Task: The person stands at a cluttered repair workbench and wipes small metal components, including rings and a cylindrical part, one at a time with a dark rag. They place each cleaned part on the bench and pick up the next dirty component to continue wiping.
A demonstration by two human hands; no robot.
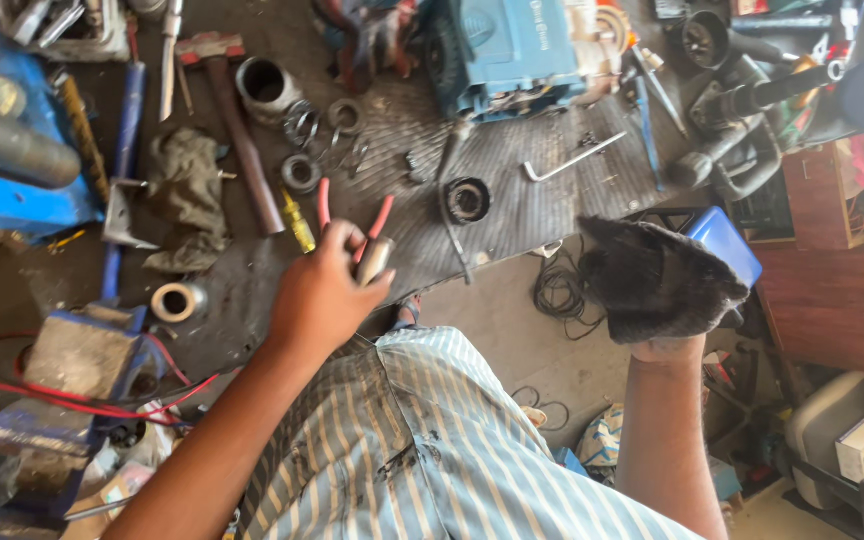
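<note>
- Overhead, the dark ribbed tabletop (512, 200) fills the far half of the view, strewn with tools and parts, probably left wherever they were last put down.
- Far and centre sits a blue power tool (502, 45), its upper part cut off by the frame edge.
- On the right, the right hand (664, 285) is wholly wrapped in a dark grey rag (652, 275); its fingers are hidden, so I cannot tell whether they are curled or spread. It appears to hold the cloth bunched, as if for wiping.
- At centre left, the left hand (324, 290) has its fingers closed around red-handled pliers (367, 235), handles pointing far; a small metal piece at the near end is too blurred to identify.
- Left of that lies a wooden-handled hammer (237, 120).
- Farther off, metal rings (317, 140) lie scattered, with a bent hex key (572, 160) to the right.
</note>
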